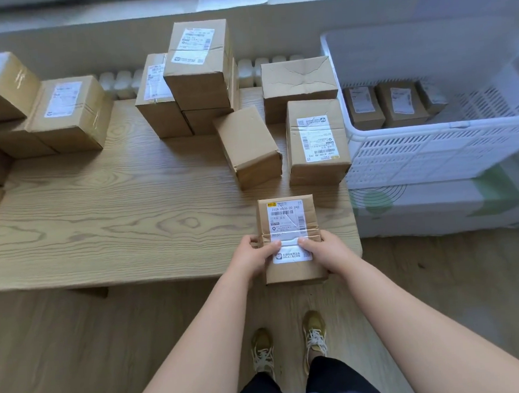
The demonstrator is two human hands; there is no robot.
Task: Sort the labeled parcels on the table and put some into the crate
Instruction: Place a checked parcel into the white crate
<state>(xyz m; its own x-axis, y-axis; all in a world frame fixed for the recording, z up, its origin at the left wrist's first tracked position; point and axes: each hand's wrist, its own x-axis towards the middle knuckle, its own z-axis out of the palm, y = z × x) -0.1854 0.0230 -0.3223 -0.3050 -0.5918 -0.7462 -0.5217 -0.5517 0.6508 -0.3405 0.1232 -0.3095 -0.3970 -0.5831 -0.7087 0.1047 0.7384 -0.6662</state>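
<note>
Wooden table (101,206); white slatted crate (430,131) past its right edge. Labelled parcel (287,219) over the near right corner, long axis pointing away, gripped at its sides by left hand (252,254) and right hand (325,250), thumbs on top. The crate lies forward-right, nearer the right hand.

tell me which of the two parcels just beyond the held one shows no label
The left one, turned at an angle: its faces show plain brown cardboard, while the parcel to its right carries a white label on top.

Both arms fwd, L hand (251,254) & R hand (325,248) on one parcel (286,216) (thumbs atop, fingers (252,240) round its sides)
</note>
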